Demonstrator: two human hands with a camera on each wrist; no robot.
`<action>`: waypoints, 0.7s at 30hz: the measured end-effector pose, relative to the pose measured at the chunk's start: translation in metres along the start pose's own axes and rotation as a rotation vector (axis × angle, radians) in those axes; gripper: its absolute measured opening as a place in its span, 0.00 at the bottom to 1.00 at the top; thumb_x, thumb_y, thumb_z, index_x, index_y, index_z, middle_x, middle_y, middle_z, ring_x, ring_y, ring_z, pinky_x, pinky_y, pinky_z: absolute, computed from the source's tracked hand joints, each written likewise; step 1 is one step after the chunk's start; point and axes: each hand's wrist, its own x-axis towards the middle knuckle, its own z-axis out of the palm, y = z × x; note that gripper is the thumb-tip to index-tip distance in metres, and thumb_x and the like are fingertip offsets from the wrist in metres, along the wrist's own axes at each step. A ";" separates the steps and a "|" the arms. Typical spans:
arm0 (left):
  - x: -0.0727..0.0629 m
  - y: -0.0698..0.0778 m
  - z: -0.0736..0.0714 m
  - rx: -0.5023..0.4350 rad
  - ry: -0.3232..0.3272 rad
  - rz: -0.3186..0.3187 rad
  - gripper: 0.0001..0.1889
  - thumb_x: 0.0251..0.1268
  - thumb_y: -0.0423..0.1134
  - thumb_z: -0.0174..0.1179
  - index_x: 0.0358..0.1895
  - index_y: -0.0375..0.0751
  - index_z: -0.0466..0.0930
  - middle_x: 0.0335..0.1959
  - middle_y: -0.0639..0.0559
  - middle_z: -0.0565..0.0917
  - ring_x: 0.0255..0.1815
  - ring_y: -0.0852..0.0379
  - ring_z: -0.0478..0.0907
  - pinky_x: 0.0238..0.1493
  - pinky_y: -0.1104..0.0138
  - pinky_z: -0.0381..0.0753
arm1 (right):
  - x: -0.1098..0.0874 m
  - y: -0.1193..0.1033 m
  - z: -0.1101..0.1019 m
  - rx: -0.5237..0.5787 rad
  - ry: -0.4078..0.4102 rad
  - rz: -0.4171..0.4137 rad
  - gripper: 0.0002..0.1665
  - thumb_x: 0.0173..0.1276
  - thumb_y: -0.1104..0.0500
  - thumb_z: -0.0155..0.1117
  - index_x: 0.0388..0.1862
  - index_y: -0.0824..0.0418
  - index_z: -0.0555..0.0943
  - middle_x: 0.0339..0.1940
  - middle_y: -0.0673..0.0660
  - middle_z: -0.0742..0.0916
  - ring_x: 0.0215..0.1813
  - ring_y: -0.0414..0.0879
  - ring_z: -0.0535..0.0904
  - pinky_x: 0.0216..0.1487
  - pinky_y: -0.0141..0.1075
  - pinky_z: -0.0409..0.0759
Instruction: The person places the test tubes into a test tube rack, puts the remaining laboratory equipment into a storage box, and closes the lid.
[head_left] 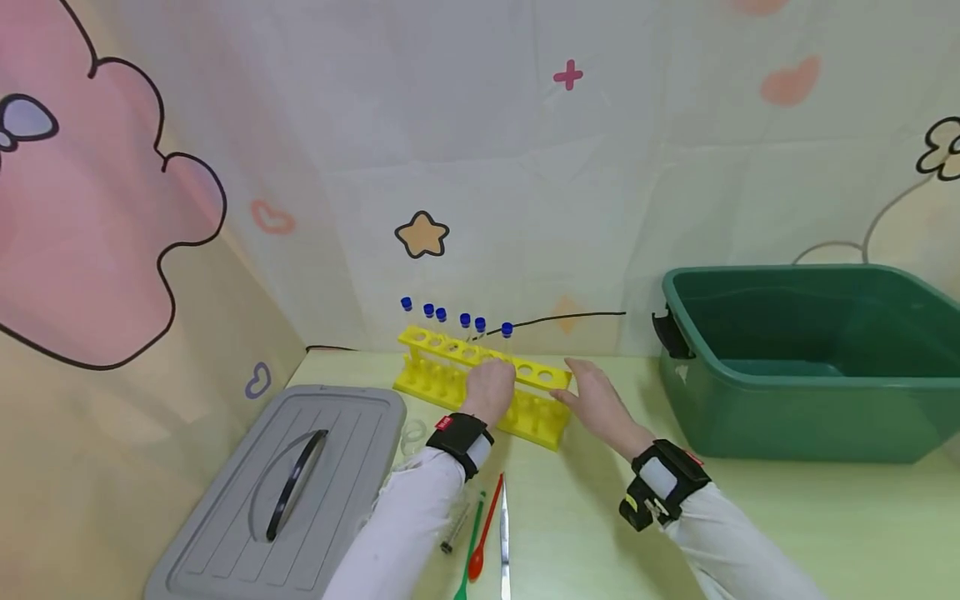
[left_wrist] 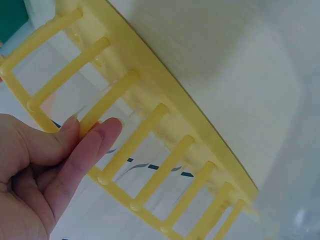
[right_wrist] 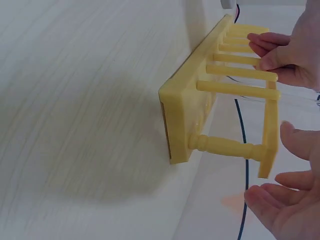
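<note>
A yellow test tube rack (head_left: 540, 377) stands at an angle on the table, holding several clear test tubes with blue caps (head_left: 507, 330). My left hand (head_left: 491, 390) is at the front of the rack. In the left wrist view, its thumb and fingertips (left_wrist: 111, 131) pinch around one of the rack's upright pegs, beside a clear tube. At the rack's right end is my right hand (head_left: 600, 404), thumb and fingers spread around the corner. In the right wrist view, a gap shows between the right thumb (right_wrist: 297, 142) and the rack's end.
A grey lid (head_left: 337, 475) with a black handle lies left. A green bin (head_left: 787, 417) stands right. Near the left forearm lie a clear syringe-like tube (head_left: 454, 528), a green stick (head_left: 474, 537), a red spoon (head_left: 483, 533), metal tweezers (head_left: 505, 533) and clear rings (head_left: 412, 435).
</note>
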 end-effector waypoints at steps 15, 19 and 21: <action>0.000 -0.017 0.004 0.263 -0.008 0.217 0.07 0.62 0.38 0.57 0.40 0.44 0.83 0.23 0.51 0.74 0.24 0.56 0.68 0.22 0.71 0.70 | -0.060 -0.018 -0.070 -0.174 0.341 -0.292 0.18 0.56 0.69 0.65 0.46 0.71 0.76 0.43 0.65 0.78 0.47 0.58 0.71 0.43 0.48 0.73; 0.001 -0.018 0.005 0.281 -0.009 0.231 0.08 0.62 0.39 0.58 0.41 0.44 0.83 0.24 0.52 0.74 0.25 0.55 0.68 0.23 0.70 0.70 | -0.071 -0.009 -0.098 -0.193 0.457 -0.347 0.18 0.52 0.72 0.66 0.44 0.71 0.76 0.42 0.65 0.78 0.47 0.59 0.69 0.42 0.49 0.70; 0.001 -0.019 0.006 0.282 -0.009 0.237 0.08 0.62 0.39 0.58 0.41 0.45 0.83 0.24 0.52 0.73 0.25 0.55 0.68 0.23 0.70 0.69 | -0.076 -0.001 -0.112 -0.201 0.492 -0.355 0.18 0.51 0.72 0.66 0.44 0.72 0.76 0.42 0.66 0.78 0.48 0.60 0.68 0.44 0.50 0.69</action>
